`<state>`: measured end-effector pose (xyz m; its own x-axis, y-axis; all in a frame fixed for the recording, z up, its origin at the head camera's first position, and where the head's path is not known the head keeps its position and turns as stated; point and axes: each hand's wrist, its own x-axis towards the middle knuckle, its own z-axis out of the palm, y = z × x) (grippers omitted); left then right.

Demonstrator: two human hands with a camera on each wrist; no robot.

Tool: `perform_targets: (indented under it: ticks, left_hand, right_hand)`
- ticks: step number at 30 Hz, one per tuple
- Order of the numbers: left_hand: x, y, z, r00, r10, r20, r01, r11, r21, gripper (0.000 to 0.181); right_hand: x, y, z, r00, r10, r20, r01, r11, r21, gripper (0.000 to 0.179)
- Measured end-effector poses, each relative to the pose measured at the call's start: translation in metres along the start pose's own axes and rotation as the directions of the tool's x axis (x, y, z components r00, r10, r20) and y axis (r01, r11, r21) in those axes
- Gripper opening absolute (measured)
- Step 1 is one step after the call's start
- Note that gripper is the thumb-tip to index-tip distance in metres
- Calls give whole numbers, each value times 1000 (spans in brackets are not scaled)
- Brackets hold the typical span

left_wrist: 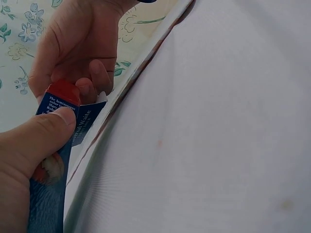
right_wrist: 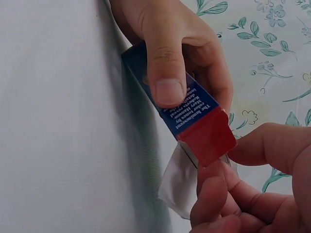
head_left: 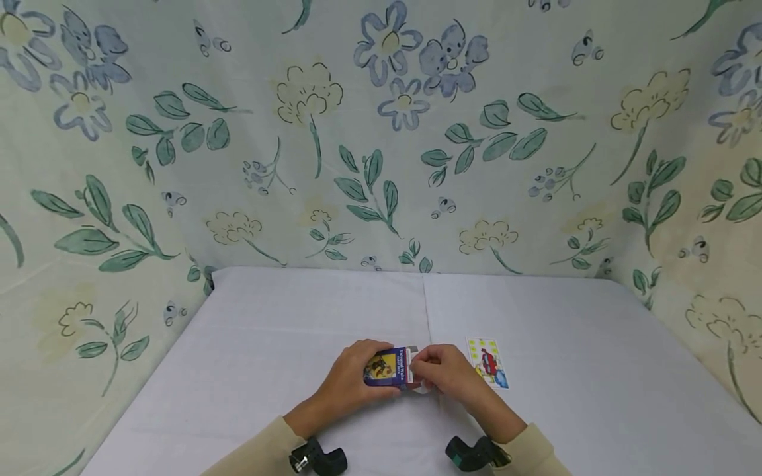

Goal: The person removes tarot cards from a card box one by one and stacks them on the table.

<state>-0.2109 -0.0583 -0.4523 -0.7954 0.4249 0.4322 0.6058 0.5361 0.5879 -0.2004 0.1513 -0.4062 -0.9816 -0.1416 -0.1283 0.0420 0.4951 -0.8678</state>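
My left hand [head_left: 352, 378] grips a blue tarot card box [head_left: 383, 368] with a yellow picture on its front and "Universal Waite" lettering. In the right wrist view the left thumb [right_wrist: 167, 73] presses along the narrow printed side. At the box's far end, a red end flap [right_wrist: 206, 138] stands out, and a lid flap [right_wrist: 179, 182] with a white inside hangs open below it. My right hand [head_left: 451, 375] pinches at this opened end with thumb and curled fingers; what lies between the fingertips is mostly hidden. Just beyond the right hand, a colourful picture card [head_left: 488, 362] lies on the table.
A white cloth covers the table [head_left: 286, 324], with a crease running down its middle. Floral fabric [head_left: 381, 165] hangs behind the table and along both sides. Dark wrist devices [head_left: 476, 454] sit at the beige sleeves.
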Motion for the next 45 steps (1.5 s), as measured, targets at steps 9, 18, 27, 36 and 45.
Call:
perform_targets:
  ticks: [9,18,27,36,45]
  left_hand:
    - [-1,0,0,1000,2,-4,-2,1000,-3,73]
    - [-1,-2,2,1000,11,-21,-11,1000,0,73]
    - [0,-4,4,1000,-7,-30,7,1000,4,73]
    - [0,-3,2,999,-23,-33,24,999,23,73]
    - [1,-2,2,998,-31,-46,33,999,31,72]
  right_hand:
    - [-1,0,0,1000,-7,-28,6,1000,-30,14]
    - [-2,0,-3,999,30,-44,-30,1000,-2,15]
    - [-1,-2,-6,996,87,-38,-84,993,78,15]
    - [0,-4,-9,993,121,6,-121,988,96,21]
    - [0,-4,-17,990,137,34,-140,987,82,32]
